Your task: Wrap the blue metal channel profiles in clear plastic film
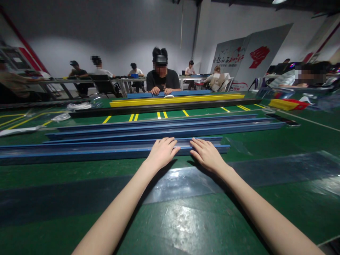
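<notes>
A long blue channel strip [106, 148] lies across the green table in front of me. My left hand [163, 150] rests over its right part, the fingers laid across the channel and the thumb at the near edge. Close to the strip's right end, my right hand [204, 150] lies on it in a similar way. A gap of bare channel shows between the two hands. Neither hand is wrapped round the strip. Just behind are more blue strips [159, 129], parallel to the first. Nearer to me, a clear plastic film [180, 184] lies flat beneath my forearms.
Farther back on the green table [170, 226] are a black strip [170, 107], a yellow strip [175, 100] and another blue strip. Opposite, a person [163, 79] has both hands at that blue strip. A phone [283, 119] and a yellow tray [283, 104] lie at right.
</notes>
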Available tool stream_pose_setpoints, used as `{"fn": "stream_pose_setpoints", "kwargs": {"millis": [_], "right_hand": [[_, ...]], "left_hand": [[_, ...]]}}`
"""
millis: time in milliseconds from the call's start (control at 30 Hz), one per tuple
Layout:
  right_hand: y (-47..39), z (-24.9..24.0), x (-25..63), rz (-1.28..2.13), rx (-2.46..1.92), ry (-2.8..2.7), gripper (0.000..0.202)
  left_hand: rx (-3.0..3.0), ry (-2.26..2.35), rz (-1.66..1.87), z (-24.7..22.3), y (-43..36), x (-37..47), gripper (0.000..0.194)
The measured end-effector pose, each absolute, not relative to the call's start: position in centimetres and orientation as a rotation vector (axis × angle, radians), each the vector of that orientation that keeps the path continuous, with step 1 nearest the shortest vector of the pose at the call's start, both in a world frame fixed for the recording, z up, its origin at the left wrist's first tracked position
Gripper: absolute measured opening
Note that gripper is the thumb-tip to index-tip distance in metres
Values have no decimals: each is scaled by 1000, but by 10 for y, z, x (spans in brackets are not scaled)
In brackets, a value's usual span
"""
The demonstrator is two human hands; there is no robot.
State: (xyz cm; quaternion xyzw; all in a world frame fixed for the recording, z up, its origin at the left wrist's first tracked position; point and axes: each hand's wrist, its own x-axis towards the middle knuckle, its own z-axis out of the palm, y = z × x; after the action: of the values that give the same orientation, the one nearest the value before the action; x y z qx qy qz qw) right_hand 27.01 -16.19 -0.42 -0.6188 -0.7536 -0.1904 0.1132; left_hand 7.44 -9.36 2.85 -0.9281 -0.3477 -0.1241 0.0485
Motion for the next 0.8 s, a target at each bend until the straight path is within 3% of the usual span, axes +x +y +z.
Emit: {"fn": "stream_pose_setpoints", "kwargs": {"millis": [600,800], "right_hand": [[-164,9,293,-602,-2088,-1889,44],[-162,2,283,-571,-1938,-2048,45]], "left_hand": [[-2555,-1351,-337,36,-91,67,45],[-2630,-1274,-391,33,-91,69,43]]}}
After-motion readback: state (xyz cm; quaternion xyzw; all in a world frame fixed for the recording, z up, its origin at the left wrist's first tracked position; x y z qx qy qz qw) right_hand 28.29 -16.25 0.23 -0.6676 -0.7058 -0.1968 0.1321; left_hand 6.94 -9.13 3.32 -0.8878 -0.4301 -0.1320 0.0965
